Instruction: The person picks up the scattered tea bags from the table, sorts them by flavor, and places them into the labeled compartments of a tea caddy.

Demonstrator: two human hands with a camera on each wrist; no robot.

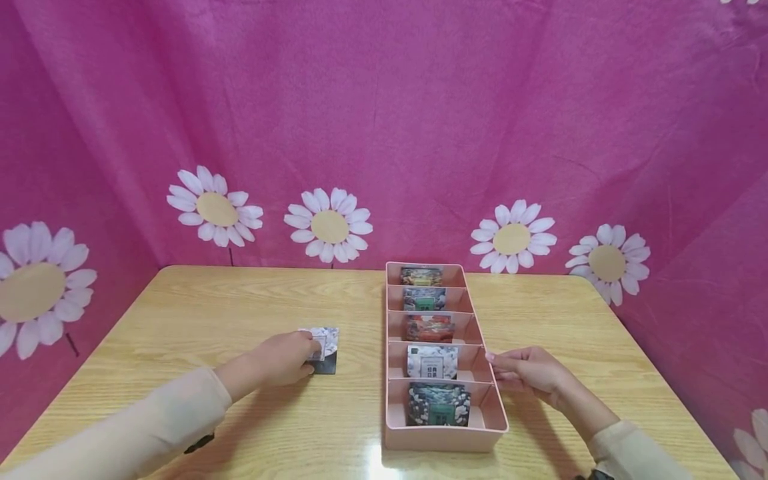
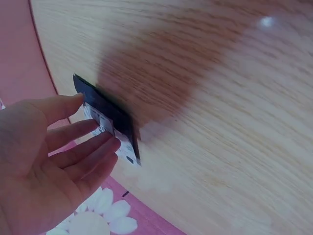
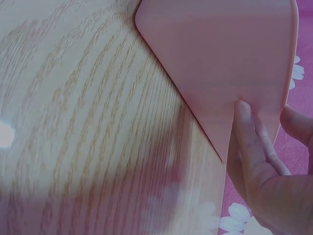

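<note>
A white floral sachet point(image 1: 329, 337) with a black lower part lies on the table to the left of the pink box. Over it is my left hand point(image 1: 283, 358), its fingertips on the printed face and the thumb by the black end point(image 2: 105, 104). The long pink divided box point(image 1: 445, 439) holds an upright sachet in each compartment, among them a white one point(image 1: 432, 363) and a dark green floral one point(image 1: 439, 405). My right hand point(image 1: 534, 373) touches the box's right side, fairly straight fingers against the outer wall point(image 3: 220, 58) and thumb at the rim.
The wooden table point(image 1: 240, 300) has a rounded far edge against a pink curtain point(image 1: 384, 133) printed with white flowers. Further back in the box stand a red sachet point(image 1: 429, 329), a blue-green one point(image 1: 423, 299) and a yellowish one point(image 1: 421, 277).
</note>
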